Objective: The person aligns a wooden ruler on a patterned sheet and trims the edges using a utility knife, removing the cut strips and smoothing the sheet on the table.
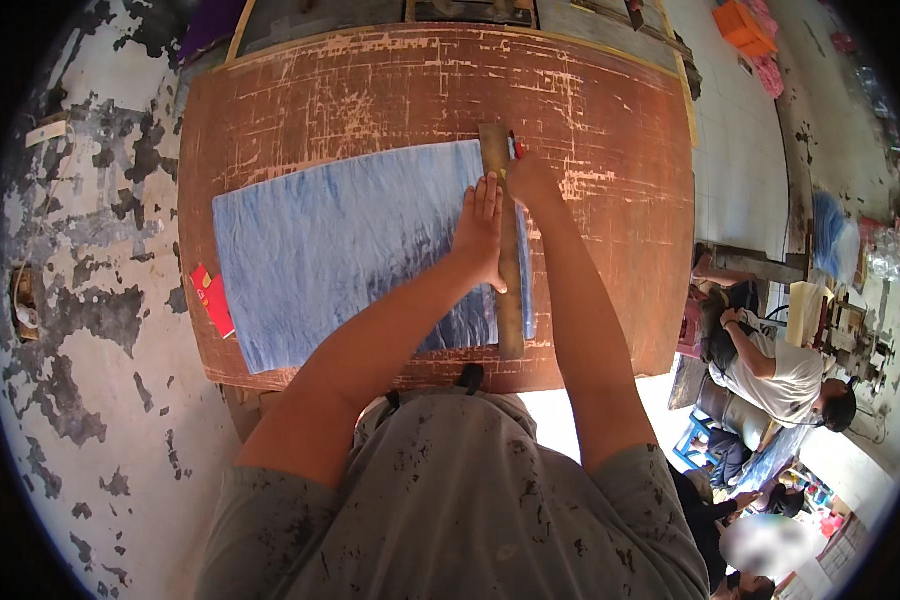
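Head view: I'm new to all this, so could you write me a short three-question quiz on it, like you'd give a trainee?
1. Which hand rests on the ruler?
2. True or false: the red packet lies to the left of the blue sheet.
3. What colour shows on the tool in the right hand? a) green b) red c) white

Key: 1. The left hand. 2. True. 3. b.
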Motion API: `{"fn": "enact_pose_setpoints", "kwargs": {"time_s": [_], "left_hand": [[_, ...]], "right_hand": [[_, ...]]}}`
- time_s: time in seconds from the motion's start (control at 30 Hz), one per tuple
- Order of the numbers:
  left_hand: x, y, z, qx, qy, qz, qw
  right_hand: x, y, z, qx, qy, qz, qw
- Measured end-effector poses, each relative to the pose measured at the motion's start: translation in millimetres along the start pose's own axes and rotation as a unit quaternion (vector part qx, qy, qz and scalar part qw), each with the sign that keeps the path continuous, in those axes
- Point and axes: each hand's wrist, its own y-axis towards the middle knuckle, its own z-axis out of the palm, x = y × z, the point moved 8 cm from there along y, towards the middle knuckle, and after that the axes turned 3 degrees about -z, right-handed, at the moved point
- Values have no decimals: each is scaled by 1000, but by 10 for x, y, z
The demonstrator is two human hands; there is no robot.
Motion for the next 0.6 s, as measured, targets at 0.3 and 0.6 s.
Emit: {"fn": "enact_pose_setpoints", "kwargs": {"time_s": [0.3,0.6], "left_hand": [[-34,5,17,-7,15,0,1000],[-41,20,-76,8,27,0,1000]], "right_hand": [[14,-89,108,85,-67,-27,994],[-555,-1522,266,148,24,66,987]]}}
